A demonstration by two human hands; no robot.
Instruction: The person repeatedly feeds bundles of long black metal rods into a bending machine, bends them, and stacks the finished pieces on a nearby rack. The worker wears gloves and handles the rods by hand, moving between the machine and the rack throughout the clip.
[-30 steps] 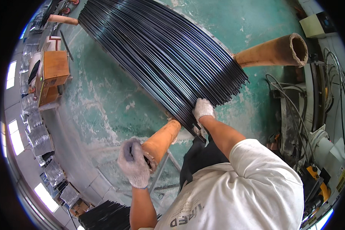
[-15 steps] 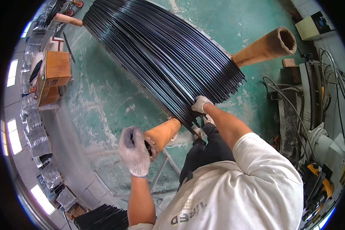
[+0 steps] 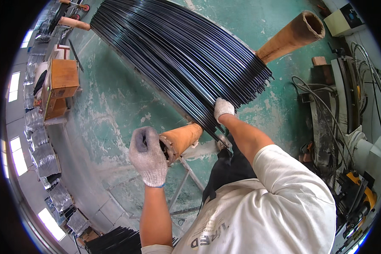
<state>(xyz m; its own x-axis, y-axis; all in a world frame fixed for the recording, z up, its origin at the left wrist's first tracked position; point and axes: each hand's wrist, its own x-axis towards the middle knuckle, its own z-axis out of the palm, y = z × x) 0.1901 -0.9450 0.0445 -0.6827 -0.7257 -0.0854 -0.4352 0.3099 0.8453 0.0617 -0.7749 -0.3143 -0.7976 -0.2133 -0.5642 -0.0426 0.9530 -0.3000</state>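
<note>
A wide layer of long, thin black rods (image 3: 178, 59) slants across the view, raised off the floor, with their near ends toward me. My right hand (image 3: 223, 109), in a white knitted glove, is closed on rods near those ends, at a gap in the layer. My left hand (image 3: 148, 155), in a glove with a grey palm, is curled into a fist beside the open end of a brown tube (image 3: 183, 139). Whatever that fist may hold is hidden. The tube's far end meets the edge of the rods near my legs.
Another thick brown tube (image 3: 290, 38) sticks up at the far right corner of the rods. Cables and machinery (image 3: 347, 106) line the right side. Cardboard boxes (image 3: 63, 78) stand at left, and more black rods (image 3: 114, 241) lie at lower left. The green floor (image 3: 101, 114) is scuffed.
My right hand has shifted slightly away from me along the rods. The left fist stays beside the tube end. The view has tilted a little.
</note>
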